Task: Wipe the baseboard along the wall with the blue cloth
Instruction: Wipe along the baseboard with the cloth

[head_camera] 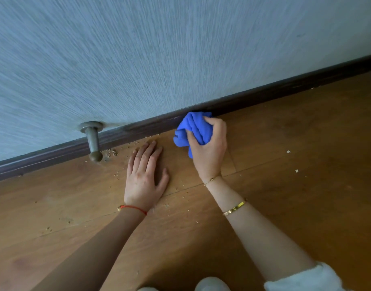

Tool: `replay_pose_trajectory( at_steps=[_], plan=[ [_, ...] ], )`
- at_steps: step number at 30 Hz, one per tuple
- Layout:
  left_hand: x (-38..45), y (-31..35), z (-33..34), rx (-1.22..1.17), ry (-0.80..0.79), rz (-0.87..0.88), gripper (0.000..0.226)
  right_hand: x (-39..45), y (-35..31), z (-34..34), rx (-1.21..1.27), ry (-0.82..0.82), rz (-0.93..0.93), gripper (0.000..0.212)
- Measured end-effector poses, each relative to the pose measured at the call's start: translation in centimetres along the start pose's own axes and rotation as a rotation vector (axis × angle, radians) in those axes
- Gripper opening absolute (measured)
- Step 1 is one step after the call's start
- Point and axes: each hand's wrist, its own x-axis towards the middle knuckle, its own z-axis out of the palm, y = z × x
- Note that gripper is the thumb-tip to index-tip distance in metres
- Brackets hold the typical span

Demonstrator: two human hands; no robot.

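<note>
Head view: right hand [209, 148] clenches blue cloth [190, 131] against baseboard [285, 85].

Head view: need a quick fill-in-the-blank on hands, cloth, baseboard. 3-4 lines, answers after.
1. The right hand grips a bunched cloth whose colour is ____.
2. The cloth is pressed against the dark ____ at the foot of the wall.
3. The left hand lies flat, palm down, on the ____.
4. The metal doorstop sticks out on the ____ hand's side.

Answers: blue; baseboard; floor; left
</note>
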Motion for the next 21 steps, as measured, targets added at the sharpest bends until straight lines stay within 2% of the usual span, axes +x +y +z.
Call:
replay_pose_trajectory(
  at_steps=[4,6,8,11,14,18,21],
  plan=[
    [0.0,0.2,-0.1,0.003,-0.026,-0.020,0.053,4.5,2.0,-3.3,-0.042,0.283,0.083,0.036],
    [0.1,0.2,-0.1,0.002,-0.030,-0.020,0.054,4.9,1.8,-3.3,-0.025,0.326,0.094,0.034],
    [0.2,0.3,0.0,0.004,-0.026,-0.023,0.054,3.2,0.7,-1.8,-0.016,0.253,0.072,0.034],
    [0.0,0.1,0.0,0.004,-0.008,-0.010,0.053,-0.5,-0.7,0.9,-0.021,0.061,0.003,0.035],
    [0.0,0.1,-0.1,0.002,-0.001,0.000,0.052,-0.1,-0.4,0.3,-0.022,0.017,-0.012,0.036],
    [-0.1,0.2,-0.2,0.004,-0.017,-0.019,0.053,5.4,1.7,-3.7,-0.041,0.352,0.080,0.037],
    [0.0,0.2,-0.1,0.000,-0.019,-0.018,0.053,6.8,1.7,-4.1,-0.031,0.405,0.136,0.036]
  ],
)
